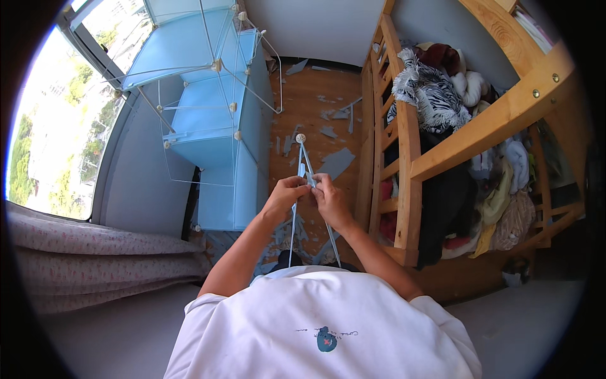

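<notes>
Two thin, pale rods (293, 228) meet at a round white joint (301, 138) and spread into a narrow V, held over the floor (304, 88) in front of the person. The joint points away; the rods run back toward the shirt (325, 309), and it is unclear whether their lower ends stop at its edge or pass behind it.

The left hand (284, 192) has its grip closed at the fingertips around the left rod, and the right hand (332, 202) pinches at the right one. A small pale-blue piece (302, 169) shows between the rods just beyond the fingers; whether it is loose or fixed to a rod cannot be told.

The rods look light, stiff along their length and smooth, so they probably weigh little but could roll or slide in a loose pinch. Being so slender, they would likely flex if pressed from the side midway. The joint looks hard, perhaps plastic, and is probably the weak spot: twisting the V wide might crack it or work a rod out. The surest places to take hold seem to be the joint itself, cupped in the fingers, or each rod close beside it, with any push kept in line with the rod.
</notes>
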`<state>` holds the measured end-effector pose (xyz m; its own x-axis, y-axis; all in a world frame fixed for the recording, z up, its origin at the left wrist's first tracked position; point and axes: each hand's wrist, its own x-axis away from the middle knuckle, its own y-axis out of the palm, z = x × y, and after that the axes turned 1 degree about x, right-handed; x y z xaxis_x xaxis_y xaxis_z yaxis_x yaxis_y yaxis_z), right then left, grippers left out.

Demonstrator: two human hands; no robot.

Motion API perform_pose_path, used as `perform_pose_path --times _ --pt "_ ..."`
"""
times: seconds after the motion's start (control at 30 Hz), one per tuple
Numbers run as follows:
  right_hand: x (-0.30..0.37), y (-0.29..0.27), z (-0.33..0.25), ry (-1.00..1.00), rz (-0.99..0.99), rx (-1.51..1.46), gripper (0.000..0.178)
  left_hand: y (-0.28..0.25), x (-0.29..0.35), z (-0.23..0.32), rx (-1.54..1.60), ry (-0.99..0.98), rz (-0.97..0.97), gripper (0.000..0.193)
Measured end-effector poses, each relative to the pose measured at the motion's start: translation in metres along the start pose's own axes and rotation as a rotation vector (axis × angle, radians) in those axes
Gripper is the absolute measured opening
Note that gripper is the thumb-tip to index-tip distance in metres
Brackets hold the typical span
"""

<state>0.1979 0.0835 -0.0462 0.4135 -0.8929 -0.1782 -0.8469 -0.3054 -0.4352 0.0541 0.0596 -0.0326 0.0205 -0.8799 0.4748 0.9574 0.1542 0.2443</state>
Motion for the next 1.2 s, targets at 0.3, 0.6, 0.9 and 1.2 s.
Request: perform_pose_path --times 0.3,0.6,0.9,1.2 --pt "0.010 0.016 0.019 0.278 0.118 -0.155 0.013 -0.003 -0.019 -0.032 -0.189 0.134 0.071 0.011" --pt "0.014 0.015 -0.013 0.221 0.072 -0.375 0.020 -0.002 -0.038 -0.033 -0.436 0.447 0.439 0.016" --pt "0.011 -0.002 -0.024 0.165 0.126 -0.263 0.022 -0.030 -0.049 -0.033 -0.102 0.320 0.321 0.010" --pt "-0.003 0.004 0.002 0.614 -0.285 -0.609 0.018 -0.018 -0.033 -0.041 -0.134 0.294 0.221 0.014"
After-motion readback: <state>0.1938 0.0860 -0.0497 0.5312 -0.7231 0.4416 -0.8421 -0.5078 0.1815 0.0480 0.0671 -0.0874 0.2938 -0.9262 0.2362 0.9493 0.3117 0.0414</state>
